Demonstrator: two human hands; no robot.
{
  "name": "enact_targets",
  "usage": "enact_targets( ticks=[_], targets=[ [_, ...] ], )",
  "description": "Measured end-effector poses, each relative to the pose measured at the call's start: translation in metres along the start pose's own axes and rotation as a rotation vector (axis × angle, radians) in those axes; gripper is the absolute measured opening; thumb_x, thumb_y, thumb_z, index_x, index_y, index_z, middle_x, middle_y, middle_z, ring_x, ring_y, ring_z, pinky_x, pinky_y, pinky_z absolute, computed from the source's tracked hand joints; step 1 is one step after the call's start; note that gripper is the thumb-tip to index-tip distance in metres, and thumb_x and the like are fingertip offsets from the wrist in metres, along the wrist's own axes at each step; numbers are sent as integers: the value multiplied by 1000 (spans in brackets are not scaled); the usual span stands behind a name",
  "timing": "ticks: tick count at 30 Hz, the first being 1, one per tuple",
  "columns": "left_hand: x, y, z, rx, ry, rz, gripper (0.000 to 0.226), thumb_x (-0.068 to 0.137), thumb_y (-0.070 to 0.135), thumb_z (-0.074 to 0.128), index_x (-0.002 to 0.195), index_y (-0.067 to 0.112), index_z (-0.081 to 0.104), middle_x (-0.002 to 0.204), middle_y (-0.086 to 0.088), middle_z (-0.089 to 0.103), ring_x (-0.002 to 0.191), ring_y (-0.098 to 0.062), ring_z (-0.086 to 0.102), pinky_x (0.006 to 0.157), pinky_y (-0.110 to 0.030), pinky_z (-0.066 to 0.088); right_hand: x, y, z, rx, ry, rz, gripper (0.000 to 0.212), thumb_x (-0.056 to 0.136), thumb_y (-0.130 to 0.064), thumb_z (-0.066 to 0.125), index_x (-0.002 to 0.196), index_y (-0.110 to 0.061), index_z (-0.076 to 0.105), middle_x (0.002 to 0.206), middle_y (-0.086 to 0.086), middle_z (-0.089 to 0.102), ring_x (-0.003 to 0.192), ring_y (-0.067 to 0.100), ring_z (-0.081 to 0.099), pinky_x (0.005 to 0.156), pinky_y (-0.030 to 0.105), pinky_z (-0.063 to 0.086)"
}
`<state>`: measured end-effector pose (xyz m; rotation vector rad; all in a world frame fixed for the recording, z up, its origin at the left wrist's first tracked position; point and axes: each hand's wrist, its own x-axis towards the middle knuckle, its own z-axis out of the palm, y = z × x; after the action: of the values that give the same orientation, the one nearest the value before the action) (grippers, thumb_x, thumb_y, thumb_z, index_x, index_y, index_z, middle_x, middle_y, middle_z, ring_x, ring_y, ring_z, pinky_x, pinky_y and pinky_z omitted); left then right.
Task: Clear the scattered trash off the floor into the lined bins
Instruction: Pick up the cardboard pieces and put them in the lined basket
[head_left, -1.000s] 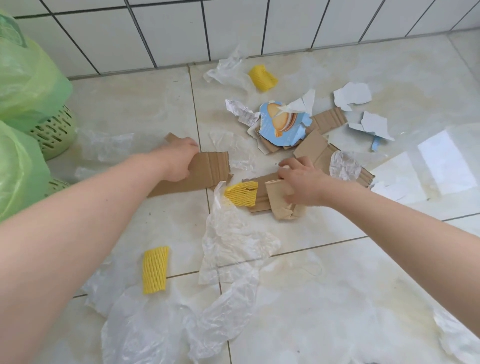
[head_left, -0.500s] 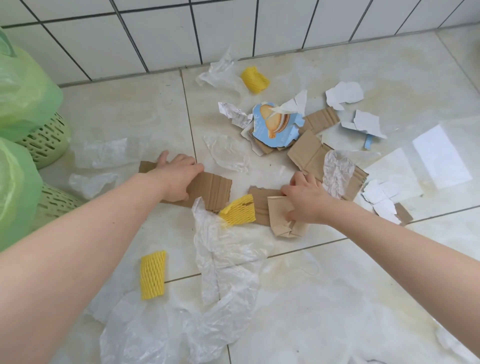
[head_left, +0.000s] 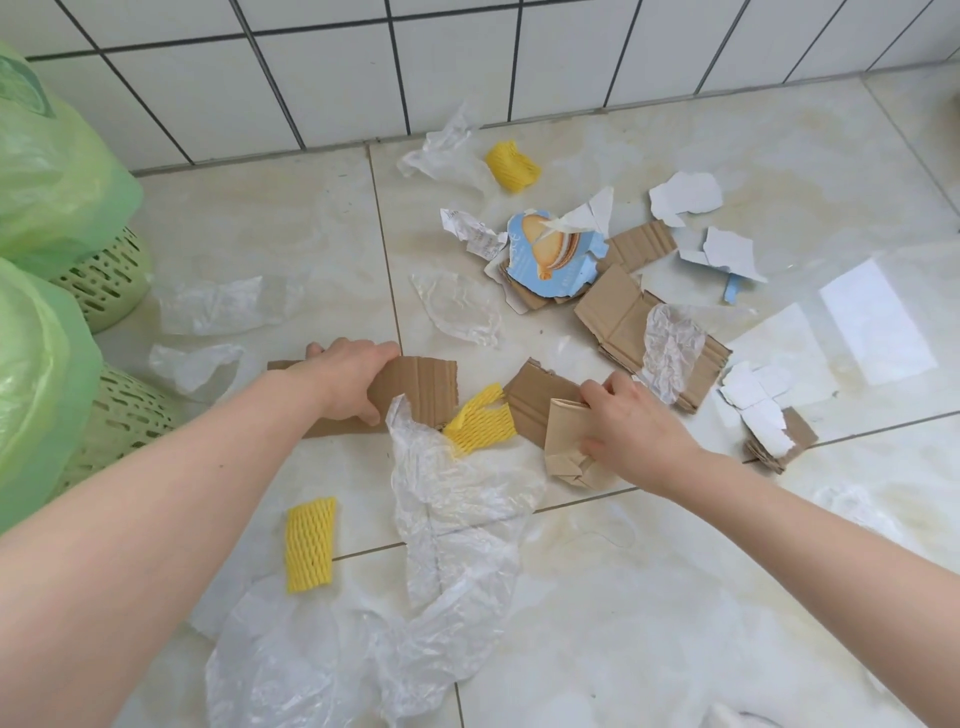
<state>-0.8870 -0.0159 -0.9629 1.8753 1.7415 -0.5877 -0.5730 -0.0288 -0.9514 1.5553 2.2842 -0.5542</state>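
My left hand (head_left: 349, 382) grips a long strip of corrugated cardboard (head_left: 423, 387) lying on the tiled floor, fingers over its far edge and thumb under the near one. My right hand (head_left: 626, 423) holds a folded brown paper piece (head_left: 563, 441) on top of another cardboard scrap (head_left: 537, 397). A yellow foam net (head_left: 480, 421) lies between the two hands. Two green-lined bins (head_left: 111, 283) (head_left: 132, 410) stand at the left edge.
Clear plastic sheets (head_left: 452, 519) spread over the near floor, with a second yellow net (head_left: 310, 543) on them. Further back lie a blue biscuit wrapper (head_left: 553, 254), more cardboard (head_left: 621, 314), torn white paper (head_left: 685, 195), a third yellow net (head_left: 511, 165) and the tiled wall (head_left: 467, 62).
My left hand has closed round the cardboard strip, thumb tucked under its near edge. My right hand has shifted slightly on the folded paper. The view has drifted a little.
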Motion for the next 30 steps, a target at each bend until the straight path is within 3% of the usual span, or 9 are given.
enact_targets(
  ticks=[5, 9, 14, 19, 23, 30],
  targets=[
    [-16, 3, 6, -26, 105, -40, 41, 78, 27, 73, 100, 22, 39, 91, 0, 56, 94, -24, 46, 82, -40, 28, -12, 1, -5, 43, 16, -3, 25, 84, -20, 53, 106, -15, 44, 94, 5, 51, 91, 32, 55, 71, 39, 45],
    [-36, -1, 8, -87, 305, -70, 27, 86, 14, 60, 100, 19, 37, 95, -2, 55, 93, -28, 56, 78, -38, 28, -25, -2, -14, 84, 88, 25, 13, 85, -18, 49, 94, -18, 40, 93, 4, 56, 87, 31, 56, 67, 41, 48],
    [-70, -14, 5, -431, 549, -227, 22, 87, 6, 56, 103, 11, 41, 98, -13, 53, 88, -33, 53, 73, -40, 43, -44, -24, -21, 267, 275, 34, 16, 87, -17, 48, 102, -20, 45, 96, 1, 55, 85, 28, 54, 67, 41, 47],
    [-121, -4, -5, -751, 731, -339, 27, 90, 11, 59, 111, 8, 43, 98, -6, 51, 86, -25, 46, 70, -34, 36, -60, -64, -27, 407, 302, -69, 17, 85, -17, 50, 100, -23, 46, 94, -2, 58, 84, 24, 55, 70, 44, 48],
    [-165, -6, -1, -872, 813, -402, 29, 90, 14, 60, 114, 10, 45, 102, -1, 52, 90, -20, 46, 74, -30, 34, -71, -101, -42, 574, 277, -198, 23, 89, -18, 53, 108, -28, 45, 99, -9, 61, 87, 15, 57, 73, 42, 49],
    [-220, -31, -16, -1253, 975, -506, 29, 82, 16, 71, 104, 18, 51, 100, 7, 63, 96, -16, 61, 82, -34, 50, -71, -176, -76, 631, 266, -431, 34, 90, -19, 54, 115, -33, 37, 95, -30, 53, 87, 13, 59, 74, 41, 50]
  ],
)
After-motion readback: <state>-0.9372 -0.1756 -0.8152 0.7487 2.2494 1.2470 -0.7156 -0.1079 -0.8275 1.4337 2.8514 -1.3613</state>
